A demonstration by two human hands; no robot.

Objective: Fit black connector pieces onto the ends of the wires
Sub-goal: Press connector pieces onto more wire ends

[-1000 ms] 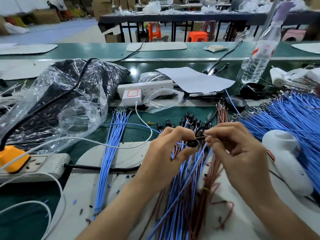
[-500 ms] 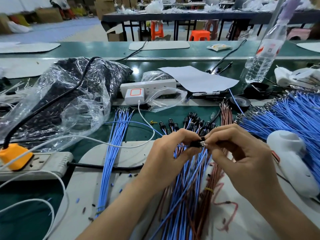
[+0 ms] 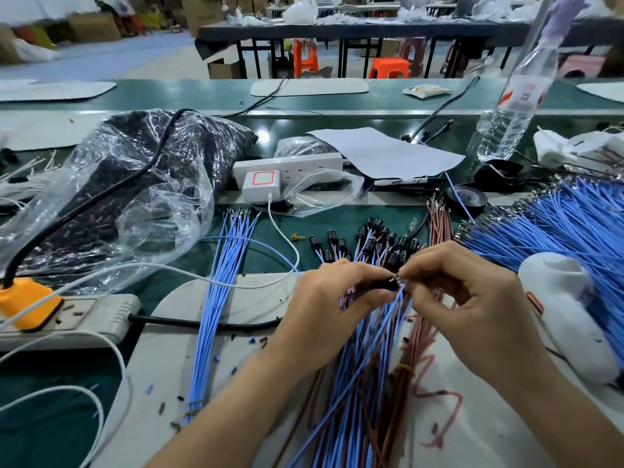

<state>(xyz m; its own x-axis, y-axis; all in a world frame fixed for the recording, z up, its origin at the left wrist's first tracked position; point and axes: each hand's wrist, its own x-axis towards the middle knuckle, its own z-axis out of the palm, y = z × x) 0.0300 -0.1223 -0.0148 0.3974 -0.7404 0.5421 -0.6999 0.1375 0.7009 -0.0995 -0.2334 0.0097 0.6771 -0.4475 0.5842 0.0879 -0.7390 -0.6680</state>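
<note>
My left hand [image 3: 332, 309] pinches a small black connector piece [image 3: 383, 284] between thumb and forefinger. My right hand [image 3: 469, 298] pinches the metal tip of a wire [image 3: 400, 278] right at the connector's mouth. Below both hands lies a bundle of blue and brown wires [image 3: 364, 366]. Just beyond my fingers, several wires with black connectors fitted [image 3: 371, 241] lie on the green bench. A loose bundle of blue wires [image 3: 223, 292] lies to the left.
A big pile of blue wires [image 3: 567, 238] and a white tool [image 3: 570, 315] are at the right. A plastic bag of black parts [image 3: 128, 184], a power strip with an orange plug [image 3: 67, 315], a white socket strip [image 3: 287, 167], paper and a water bottle [image 3: 513, 109] stand around.
The hands have drawn closer together, bringing the wire tip up to the black connector. The camera has tilted slightly; nothing else moved.
</note>
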